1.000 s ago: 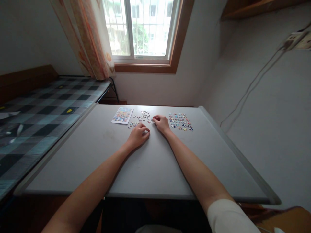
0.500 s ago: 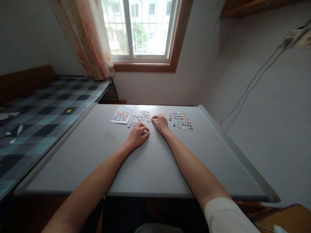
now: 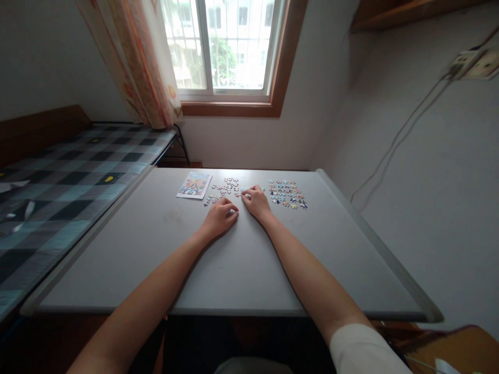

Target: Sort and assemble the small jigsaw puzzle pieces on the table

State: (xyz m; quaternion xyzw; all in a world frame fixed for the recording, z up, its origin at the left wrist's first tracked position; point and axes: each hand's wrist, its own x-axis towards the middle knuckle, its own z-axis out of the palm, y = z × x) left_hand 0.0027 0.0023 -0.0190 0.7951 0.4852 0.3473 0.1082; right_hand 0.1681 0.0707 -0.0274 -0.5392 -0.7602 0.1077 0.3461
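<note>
Small puzzle pieces lie on the grey table in two groups, a left group (image 3: pixel 231 186) and a right group (image 3: pixel 287 193). My left hand (image 3: pixel 221 216) rests on the table just in front of the left group, fingers curled; whatever it may hold is too small to tell. Between the groups is my right hand (image 3: pixel 255 201), its fingertips pinched together on the tabletop at the left group's edge; anything inside the pinch is hidden. A few light blue pieces show just behind it. A printed picture sheet (image 3: pixel 194 185) lies flat left of the pieces.
The table (image 3: pixel 249 280) has a raised grey rim. Left of it stands a bed (image 3: pixel 78 182) with a checked cover. Beyond are a window and a curtain (image 3: pixel 136 62). A cable (image 3: pixel 393 143) hangs down the right wall from a socket.
My right hand has shifted slightly down, uncovering light blue pieces behind it. My left hand has stayed in place. The whole view has moved a little.
</note>
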